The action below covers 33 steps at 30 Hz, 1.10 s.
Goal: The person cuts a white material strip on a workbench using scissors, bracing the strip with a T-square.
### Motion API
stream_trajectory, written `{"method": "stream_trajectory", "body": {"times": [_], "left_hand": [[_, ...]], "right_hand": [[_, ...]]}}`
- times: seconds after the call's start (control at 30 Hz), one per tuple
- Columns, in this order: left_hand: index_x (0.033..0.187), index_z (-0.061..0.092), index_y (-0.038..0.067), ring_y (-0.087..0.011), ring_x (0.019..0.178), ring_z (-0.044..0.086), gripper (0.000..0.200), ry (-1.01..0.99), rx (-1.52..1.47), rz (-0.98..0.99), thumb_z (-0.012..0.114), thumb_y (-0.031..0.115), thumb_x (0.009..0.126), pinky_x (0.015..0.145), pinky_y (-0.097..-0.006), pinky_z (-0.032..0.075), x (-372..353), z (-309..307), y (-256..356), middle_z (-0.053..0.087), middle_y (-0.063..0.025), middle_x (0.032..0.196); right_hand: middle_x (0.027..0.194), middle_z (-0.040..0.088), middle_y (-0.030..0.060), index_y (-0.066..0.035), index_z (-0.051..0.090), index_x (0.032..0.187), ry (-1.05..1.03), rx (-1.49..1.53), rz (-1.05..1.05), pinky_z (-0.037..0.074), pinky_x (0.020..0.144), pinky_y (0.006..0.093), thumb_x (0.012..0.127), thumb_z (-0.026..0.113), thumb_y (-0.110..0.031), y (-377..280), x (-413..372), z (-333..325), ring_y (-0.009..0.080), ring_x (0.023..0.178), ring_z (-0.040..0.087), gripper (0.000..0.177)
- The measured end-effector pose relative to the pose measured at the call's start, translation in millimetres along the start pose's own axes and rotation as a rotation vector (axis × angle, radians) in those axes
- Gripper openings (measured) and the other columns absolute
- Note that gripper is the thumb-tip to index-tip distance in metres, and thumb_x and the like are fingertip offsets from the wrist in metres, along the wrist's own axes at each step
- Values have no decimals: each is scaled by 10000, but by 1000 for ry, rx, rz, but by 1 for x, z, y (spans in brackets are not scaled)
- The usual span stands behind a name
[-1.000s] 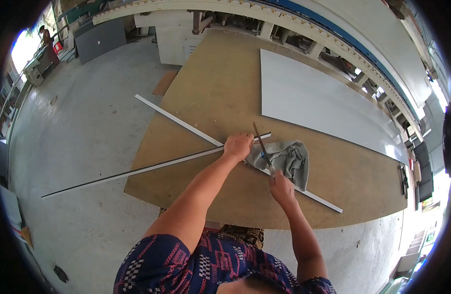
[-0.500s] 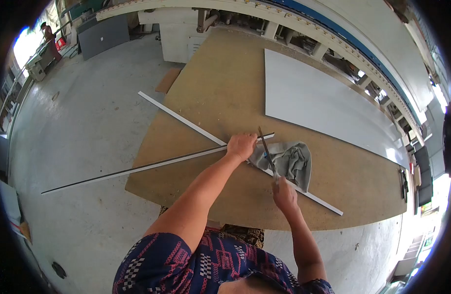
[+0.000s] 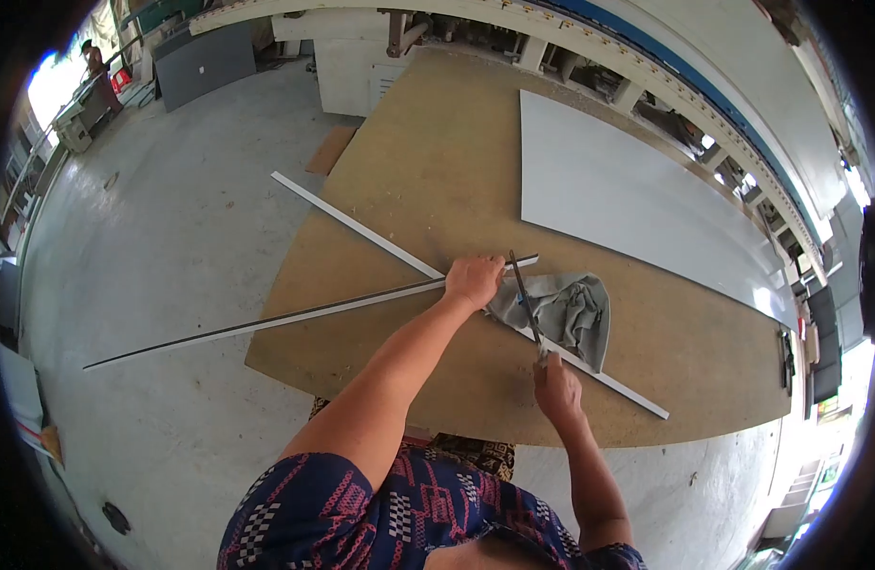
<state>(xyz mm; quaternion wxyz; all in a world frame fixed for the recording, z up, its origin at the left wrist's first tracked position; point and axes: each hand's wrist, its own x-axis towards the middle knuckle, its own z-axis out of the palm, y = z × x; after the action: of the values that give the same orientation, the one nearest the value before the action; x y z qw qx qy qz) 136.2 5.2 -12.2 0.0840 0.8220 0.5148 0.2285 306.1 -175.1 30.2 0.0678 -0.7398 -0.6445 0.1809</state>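
My left hand is closed over a long thin strip with a dark top and white side, pressing it down where it crosses a white strip. My right hand grips the handle end of a long, narrow dark file. The file's far end lies against the dark-topped strip near its right tip, just right of my left hand. Between my hands, a crumpled grey cloth rests on the board and partly covers the white strip.
A large brown board forms the work surface. On it lies a glossy white panel at the back right. A long machine runs behind. Another person is far off at the left.
The file has shifted slightly along its length, its far end now lower against the strip. My right hand has moved a little down toward me; my left hand keeps its hold.
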Motion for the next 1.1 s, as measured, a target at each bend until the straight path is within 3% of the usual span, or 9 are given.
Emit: {"method": "stream_trajectory", "body": {"times": [0.27, 0.53, 0.63, 0.7, 0.8, 1.1], "left_hand": [[878, 533, 95, -318, 768, 618, 189, 31, 18, 28, 495, 280, 871, 661, -454, 484, 1, 1, -2, 633, -114, 798], [886, 541, 101, -311, 827, 612, 177, 4, 10, -8, 497, 271, 872, 677, -446, 491, 4, 2, -1, 631, -120, 849], [889, 544, 101, -310, 825, 614, 181, 10, 37, 7, 502, 275, 869, 682, -445, 492, 1, 1, 1, 631, -116, 858], [887, 546, 100, -310, 817, 616, 183, 13, 29, 13, 506, 277, 867, 683, -445, 491, 2, -1, 4, 631, -114, 857], [879, 548, 99, -308, 810, 618, 180, 33, 3, 17, 513, 275, 863, 678, -445, 490, 1, 0, -1, 631, -116, 849], [863, 553, 97, -313, 798, 613, 166, 15, 2, -5, 523, 259, 856, 669, -446, 490, 2, -3, 0, 631, -113, 827]], "right_hand": [[806, 616, 266, -11, 452, 991, 144, 6, -98, 450, 710, 517, 835, 504, -199, -33, 107, 13, 438, 816, 594, 249], [765, 613, 253, -25, 403, 1067, 4, 23, 6, 428, 672, 529, 839, 525, -204, 2, -3, 0, 432, 754, 595, 315], [758, 609, 261, -11, 411, 1050, -8, -20, -7, 430, 660, 526, 838, 526, -206, -4, 27, -5, 428, 756, 597, 311], [763, 609, 268, -5, 424, 1034, 139, 3, -122, 434, 662, 523, 846, 507, -207, -12, 65, 7, 430, 765, 597, 289], [774, 611, 264, -9, 434, 1002, 149, -16, -113, 432, 658, 524, 855, 498, -214, -29, 107, 14, 434, 775, 594, 260], [735, 611, 233, -30, 420, 1022, 26, -37, -31, 436, 626, 528, 833, 528, -171, 10, 6, 8, 422, 731, 598, 259]]}}
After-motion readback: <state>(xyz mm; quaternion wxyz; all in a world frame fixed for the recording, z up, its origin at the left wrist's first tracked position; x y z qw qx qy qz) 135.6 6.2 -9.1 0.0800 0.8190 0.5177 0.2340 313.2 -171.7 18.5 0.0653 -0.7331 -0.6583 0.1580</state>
